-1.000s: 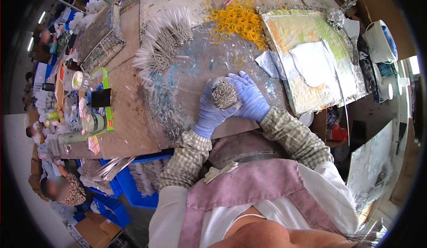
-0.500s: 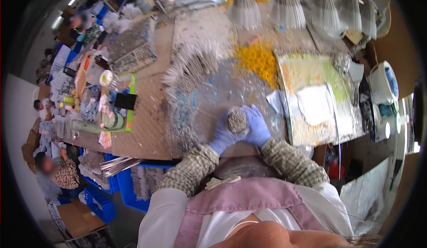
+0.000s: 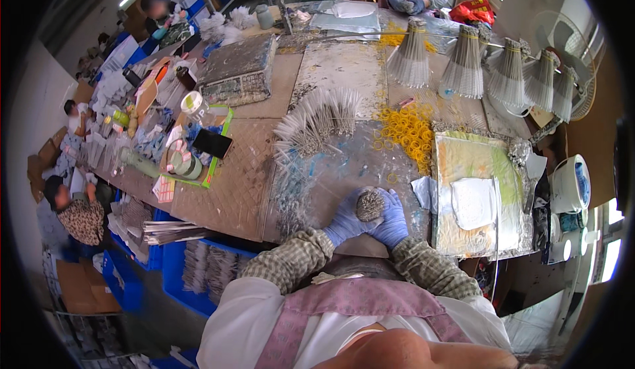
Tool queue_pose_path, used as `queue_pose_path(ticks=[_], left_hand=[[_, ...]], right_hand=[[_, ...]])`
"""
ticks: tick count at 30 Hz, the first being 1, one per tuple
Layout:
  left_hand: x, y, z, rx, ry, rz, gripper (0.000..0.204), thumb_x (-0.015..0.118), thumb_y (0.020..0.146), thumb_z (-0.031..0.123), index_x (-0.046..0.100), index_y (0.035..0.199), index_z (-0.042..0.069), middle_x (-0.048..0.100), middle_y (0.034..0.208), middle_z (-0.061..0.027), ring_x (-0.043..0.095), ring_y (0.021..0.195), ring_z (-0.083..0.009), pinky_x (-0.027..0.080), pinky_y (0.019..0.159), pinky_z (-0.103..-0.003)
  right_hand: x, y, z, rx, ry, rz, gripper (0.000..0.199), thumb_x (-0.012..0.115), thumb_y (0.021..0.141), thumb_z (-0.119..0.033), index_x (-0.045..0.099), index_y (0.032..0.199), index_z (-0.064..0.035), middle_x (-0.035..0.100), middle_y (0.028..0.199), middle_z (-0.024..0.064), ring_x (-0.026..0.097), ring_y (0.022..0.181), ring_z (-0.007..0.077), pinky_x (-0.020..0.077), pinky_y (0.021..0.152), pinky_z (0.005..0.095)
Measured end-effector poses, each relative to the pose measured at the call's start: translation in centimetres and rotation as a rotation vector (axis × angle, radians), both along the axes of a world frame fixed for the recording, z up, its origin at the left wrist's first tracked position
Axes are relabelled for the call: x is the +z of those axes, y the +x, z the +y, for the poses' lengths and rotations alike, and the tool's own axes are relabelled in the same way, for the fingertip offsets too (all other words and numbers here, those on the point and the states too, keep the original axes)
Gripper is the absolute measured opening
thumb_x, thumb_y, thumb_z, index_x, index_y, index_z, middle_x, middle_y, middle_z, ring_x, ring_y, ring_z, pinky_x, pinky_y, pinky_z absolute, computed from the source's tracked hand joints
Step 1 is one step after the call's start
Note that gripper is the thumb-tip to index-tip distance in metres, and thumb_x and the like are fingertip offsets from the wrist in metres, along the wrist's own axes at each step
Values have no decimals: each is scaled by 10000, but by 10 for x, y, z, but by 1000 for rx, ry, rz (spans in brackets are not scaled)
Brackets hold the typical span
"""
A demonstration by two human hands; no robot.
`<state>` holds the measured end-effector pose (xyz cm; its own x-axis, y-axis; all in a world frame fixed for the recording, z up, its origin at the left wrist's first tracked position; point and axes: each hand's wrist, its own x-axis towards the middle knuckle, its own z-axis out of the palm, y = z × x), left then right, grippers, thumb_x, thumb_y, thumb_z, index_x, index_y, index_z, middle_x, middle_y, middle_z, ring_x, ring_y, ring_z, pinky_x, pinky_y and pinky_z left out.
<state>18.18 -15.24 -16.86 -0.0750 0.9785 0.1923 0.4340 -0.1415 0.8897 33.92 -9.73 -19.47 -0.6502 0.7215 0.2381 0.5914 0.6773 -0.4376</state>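
Near the front edge of the work table, a tight round bundle of thin grey rods [image 3: 370,206] stands with its ends facing up. My left hand [image 3: 346,219], in a blue-purple glove, is closed round its left side. My right hand [image 3: 393,221], gloved alike, wraps it from the right. The lower part of the bundle is hidden by the hands. Beyond them lies a loose heap of thin, pale grey rods [image 3: 316,123]. To its right is a pile of yellow rubber bands [image 3: 405,131]. A folded light-blue cloth [image 3: 424,193] lies right of my right hand.
A paint-stained board [image 3: 456,154] with a white sheet [image 3: 473,203] lies to the right. Fanned bundles [image 3: 463,71] hang from a rail beyond. At left are a phone [image 3: 213,143], jars and a green tray [image 3: 227,131]. Blue crates [image 3: 173,277] stand below. A co-worker's gloved hands [image 3: 405,2] show across the table.
The view has tilted upward, so the table sits lower in the picture and a co-worker across it has come into sight. Both my hands still hold the bundle.
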Motion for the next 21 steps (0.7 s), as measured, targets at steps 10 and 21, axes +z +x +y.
queue_pose_path(ticks=[10, 21], left_hand=[[41, -2, -16, -61, 345, -121, 859, 926, 667, 327, 488, 1354, 52, 583, 1296, -129, 560, 1237, -260, 454, 1058, -390], [-5, 7, -13, -272, 11, -443, 906, 904, 694, 256, 435, 1443, 55, 587, 1309, -94, 521, 1252, -226, 337, 1155, -385]], right_hand=[[48, 11, -27, 51, 224, -7, 747, 753, 750, -529, 556, 1329, -99, 604, 1284, 119, 531, 1270, 285, 212, 1187, 555], [12, 5, -31, 78, -882, 766, 664, 815, 817, -235, 472, 1351, -40, 559, 1371, 133, 576, 1226, 219, 447, 1064, 386]])
